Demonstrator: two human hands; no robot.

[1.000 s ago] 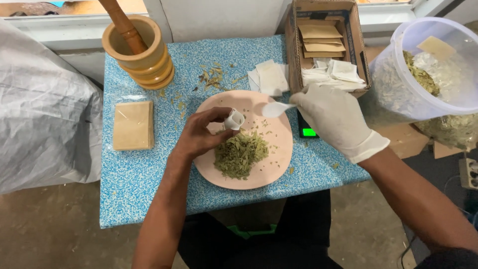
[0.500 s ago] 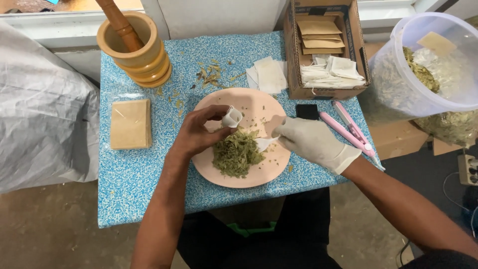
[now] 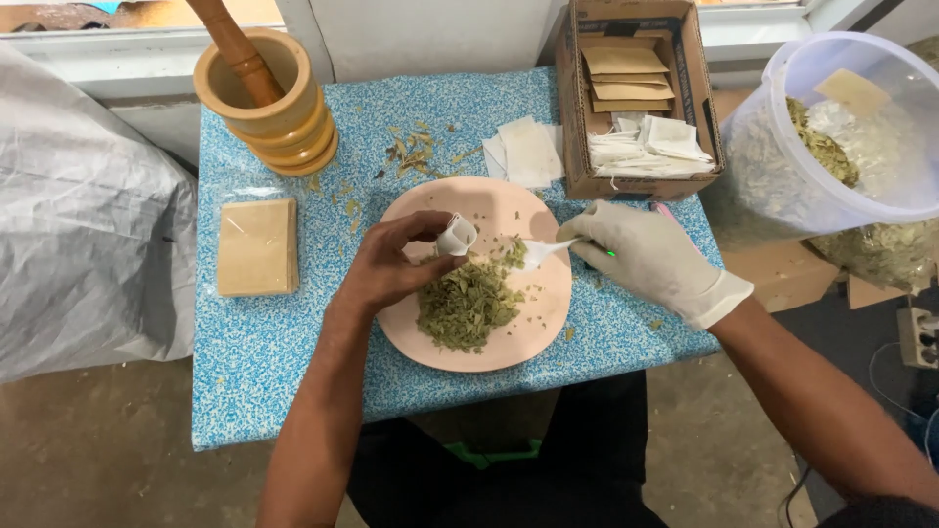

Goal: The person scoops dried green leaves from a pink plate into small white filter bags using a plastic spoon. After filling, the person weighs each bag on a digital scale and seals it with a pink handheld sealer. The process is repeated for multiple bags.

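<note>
A matt wooden mortar stood at ten o'clock of the smooth pink plate heaped with dry, flaky leaves; a rubbery white glove covered the right hand.

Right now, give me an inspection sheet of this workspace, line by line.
Surface: small table with blue speckled cover, leaf crumbs scattered.
Job's things: pink plate holding a dried herb pile; small white sachet; white spoon.
Clutter: wooden mortar with pestle, tan packet, loose sachets, cardboard box of envelopes.
Hands: bare left hand pinches the sachet; gloved right hand holds the spoon.
Cables: power strip at right.
Surroundings: clear tub of herbs, grey sheet.
</note>
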